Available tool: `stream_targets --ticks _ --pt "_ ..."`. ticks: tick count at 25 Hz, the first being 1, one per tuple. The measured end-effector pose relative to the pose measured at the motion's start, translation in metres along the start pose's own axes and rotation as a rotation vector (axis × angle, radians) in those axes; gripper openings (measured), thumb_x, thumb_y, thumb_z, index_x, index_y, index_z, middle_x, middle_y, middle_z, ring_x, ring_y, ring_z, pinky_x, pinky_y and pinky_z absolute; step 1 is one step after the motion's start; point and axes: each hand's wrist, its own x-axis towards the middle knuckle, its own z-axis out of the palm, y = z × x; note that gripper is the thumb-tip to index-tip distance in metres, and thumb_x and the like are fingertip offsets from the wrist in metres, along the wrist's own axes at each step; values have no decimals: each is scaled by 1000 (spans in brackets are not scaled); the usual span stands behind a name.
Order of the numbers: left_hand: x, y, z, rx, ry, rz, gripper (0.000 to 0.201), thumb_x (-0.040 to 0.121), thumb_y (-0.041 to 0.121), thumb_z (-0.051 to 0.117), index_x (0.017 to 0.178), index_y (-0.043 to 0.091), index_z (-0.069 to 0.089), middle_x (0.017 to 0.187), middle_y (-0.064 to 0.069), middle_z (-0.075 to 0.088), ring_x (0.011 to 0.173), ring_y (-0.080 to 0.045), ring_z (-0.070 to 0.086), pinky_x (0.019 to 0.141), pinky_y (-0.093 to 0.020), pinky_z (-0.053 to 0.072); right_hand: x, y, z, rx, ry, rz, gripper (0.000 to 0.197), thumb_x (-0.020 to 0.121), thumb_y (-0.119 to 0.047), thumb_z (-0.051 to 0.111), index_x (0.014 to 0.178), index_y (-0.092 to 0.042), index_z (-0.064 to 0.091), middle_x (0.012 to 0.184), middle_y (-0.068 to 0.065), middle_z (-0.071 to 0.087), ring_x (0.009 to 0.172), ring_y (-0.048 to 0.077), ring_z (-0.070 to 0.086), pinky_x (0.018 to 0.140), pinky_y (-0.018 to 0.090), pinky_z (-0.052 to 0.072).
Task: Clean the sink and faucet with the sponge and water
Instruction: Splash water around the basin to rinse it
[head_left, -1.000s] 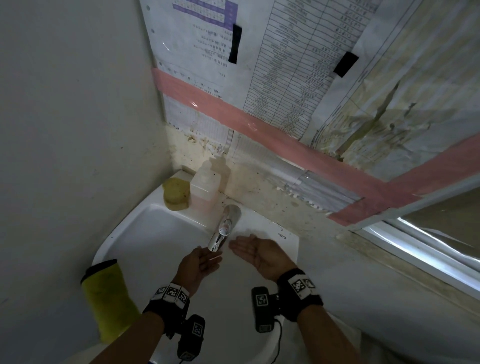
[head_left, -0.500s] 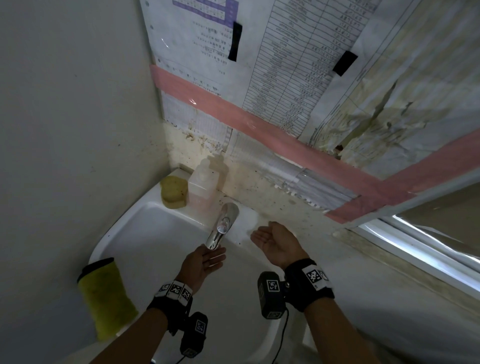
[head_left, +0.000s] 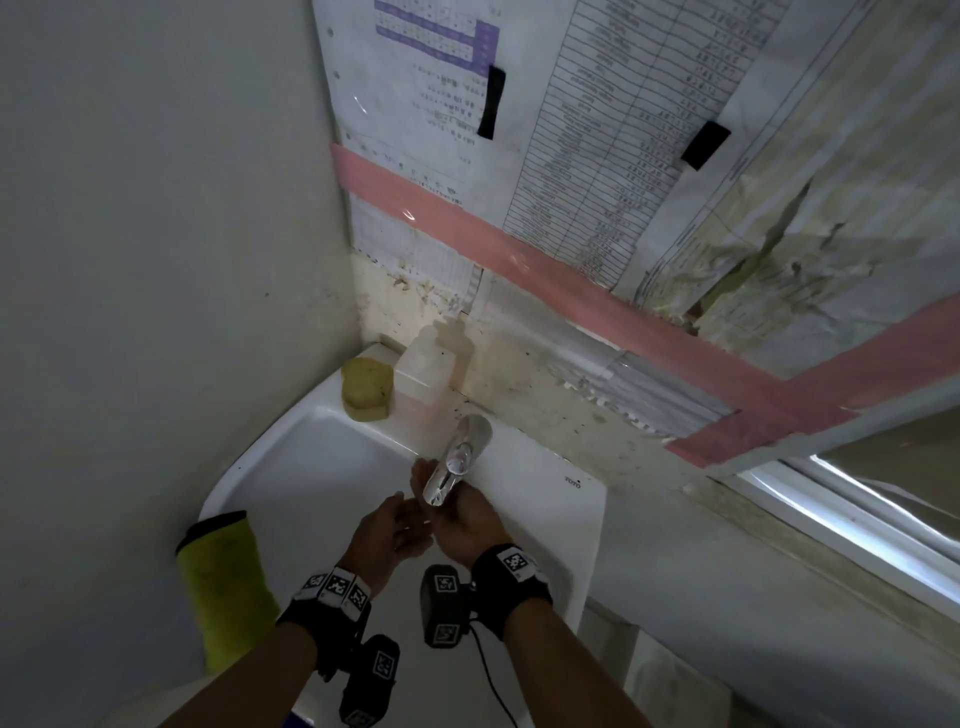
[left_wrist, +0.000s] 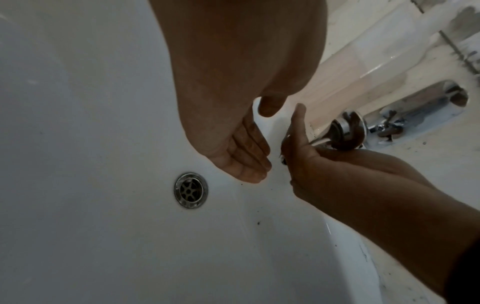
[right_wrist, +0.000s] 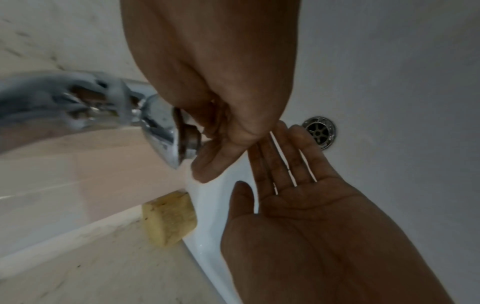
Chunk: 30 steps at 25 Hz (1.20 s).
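A chrome faucet (head_left: 458, 460) stands on the back rim of the white sink (head_left: 311, 467). My right hand (head_left: 470, 519) is cupped, palm up, right under the spout (left_wrist: 345, 131) and holds nothing. A thin streak that looks like water runs from the spout onto that palm. My left hand (head_left: 397, 525) lies open and flat, palm up, just left of the right hand (right_wrist: 221, 148), above the drain (left_wrist: 191, 190). The yellow sponge (head_left: 366, 387) sits untouched on the sink's back left corner, also seen in the right wrist view as the sponge (right_wrist: 168, 218).
A translucent soap bottle (head_left: 423, 374) stands between the sponge and the faucet. A yellow cloth with a black cuff (head_left: 223, 587) hangs over the sink's left front rim. Walls close in at the left and back, and a ledge (head_left: 727, 561) runs to the right.
My right hand has swung left from the sink's right rim to under the spout, beside the left hand. The left hand has stayed nearly where it was.
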Motion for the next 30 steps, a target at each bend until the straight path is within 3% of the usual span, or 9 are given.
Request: stream_targets --ticks 4,7,11,15,19,22,25,28,30 --pt "-2 7 -11 0 5 17 45 109 34 38 115 0 67 108 -18 75 102 -33 68 84 -44 56 3 10 6 238 -75 69 44 83 1 60 126 11 56 128 35 59 119 45 56 75 62 59" --pt "-3 6 -10 31 6 31 43 109 33 39 113 2 68 106 -16 76 102 -32 68 82 -41 56 1 10 1 257 -128 124 70 62 20 82 126 11 56 135 36 55 125 46 53 75 63 59" --pt "-2 0 -3 53 15 39 42 109 31 39 110 3 69 95 -14 77 91 -30 68 82 -43 54 0 8 -3 251 -243 115 98 39 29 88 129 8 55 126 39 59 102 54 68 66 61 60" --pt "2 -5 0 29 2 31 41 109 32 41 113 3 69 105 -19 73 96 -31 66 86 -44 54 -5 6 -11 259 -229 131 75 62 29 75 132 13 53 126 42 57 96 60 66 64 61 60" --pt "1 -3 9 -43 18 7 35 108 29 42 105 4 67 84 -11 75 78 -25 69 77 -41 55 -9 -14 -27 -76 -92 -12 43 107 -10 42 142 15 44 123 33 64 100 40 73 79 44 63" --pt "4 -6 13 -62 -5 -35 37 108 32 44 112 1 63 97 -13 77 91 -30 71 77 -39 55 -28 -43 -33 -323 -45 -50 46 111 -18 34 137 18 47 118 28 69 100 30 74 82 33 62" --pt "9 -11 13 -55 -55 -67 37 107 30 45 123 0 60 114 -18 75 102 -32 71 79 -38 56 -49 -78 -25 -514 61 -179 42 111 -15 36 134 19 47 116 31 68 105 35 70 78 32 63" --pt "6 -12 17 -51 -85 -77 37 107 27 46 123 -1 63 115 -17 74 107 -34 70 85 -39 57 -65 -99 -7 -750 166 -336 40 108 -16 46 133 15 53 127 35 61 119 41 63 100 43 55" --pt "5 -12 19 -40 -90 -78 36 107 27 44 121 0 65 116 -17 74 109 -34 69 89 -41 56 -67 -99 1 -953 210 -368 36 107 -26 48 124 1 65 133 24 62 117 32 64 108 46 49"
